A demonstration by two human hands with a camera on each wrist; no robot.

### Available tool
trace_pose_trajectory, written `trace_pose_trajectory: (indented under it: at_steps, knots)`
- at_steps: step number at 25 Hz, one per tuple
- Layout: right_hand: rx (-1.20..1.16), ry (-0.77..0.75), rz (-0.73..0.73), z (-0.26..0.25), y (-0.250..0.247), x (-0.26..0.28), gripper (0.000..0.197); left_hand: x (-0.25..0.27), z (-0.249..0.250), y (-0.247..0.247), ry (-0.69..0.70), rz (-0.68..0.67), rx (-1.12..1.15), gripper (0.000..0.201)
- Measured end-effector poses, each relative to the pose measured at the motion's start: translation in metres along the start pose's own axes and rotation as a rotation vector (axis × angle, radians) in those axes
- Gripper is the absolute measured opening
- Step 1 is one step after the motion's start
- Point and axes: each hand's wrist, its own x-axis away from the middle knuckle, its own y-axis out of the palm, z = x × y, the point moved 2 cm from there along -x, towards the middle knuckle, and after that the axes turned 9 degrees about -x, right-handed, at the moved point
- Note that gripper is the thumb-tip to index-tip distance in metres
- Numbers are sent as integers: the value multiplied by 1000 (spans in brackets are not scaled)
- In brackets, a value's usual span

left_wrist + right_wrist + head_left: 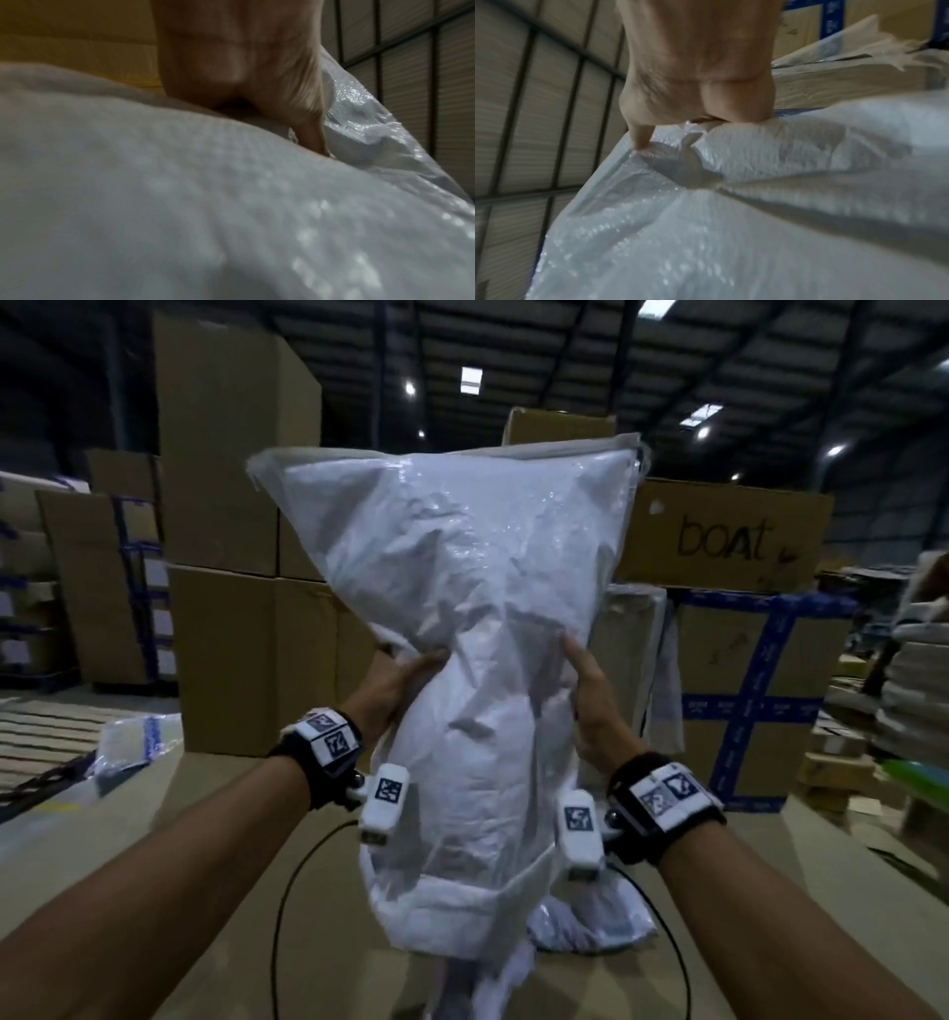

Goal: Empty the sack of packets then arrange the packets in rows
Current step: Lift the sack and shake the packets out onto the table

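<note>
A large white woven sack (462,618) is held up in front of me, upside down, its mouth hanging low over the cardboard surface. My left hand (405,680) grips its left side and my right hand (590,695) grips its right side, at mid height. White packets (590,927) lie bunched on the surface under the sack's mouth. In the left wrist view my left hand (257,91) digs into the sack's fabric (205,203). In the right wrist view my right hand (695,81) clutches a fold of the sack (731,203).
Tall stacks of brown cardboard boxes (231,505) stand behind, one marked "boat" (724,536). A blue-taped box (760,695) stands at the right. A plastic-wrapped item (128,747) lies at the left on the brown cardboard surface (215,891). Black cables (287,906) loop over the surface.
</note>
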Motion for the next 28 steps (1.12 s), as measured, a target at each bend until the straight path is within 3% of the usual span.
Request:
trace_pose_trajectory:
  at_steps: [2, 5, 9, 11, 13, 15, 19, 22, 25, 28]
  knots:
    - [77, -90, 56, -8, 1, -2, 57, 0, 6, 5, -6, 24, 13, 34]
    - [145, -159, 21, -20, 1, -3, 76, -2, 14, -3, -27, 98, -13, 50]
    - [15, -37, -100, -28, 4, -4, 80, -8, 10, -10, -19, -32, -172, 88]
    - [-37, 38, -72, -28, 2, 1, 74, -10, 12, -15, -76, -102, -86, 95]
    - [-126, 95, 17, -32, -8, 7, 65, -14, 18, -17, -214, -90, -21, 98]
    - [-158, 89, 33, -31, -16, 12, 67, -14, 24, -12, -230, -37, -57, 96]
    - [-61, -34, 80, -36, -11, 17, 77, -16, 29, -2, -92, 103, 20, 91]
    - [-14, -59, 87, -46, -4, 18, 72, -18, 34, 1, -52, 41, 23, 72]
    - [207, -63, 3, -36, 2, 24, 69, -14, 40, 7, -50, 3, -5, 83]
    - [261, -140, 10, -35, 3, 29, 29, -14, 44, 11, 86, -74, -128, 71]
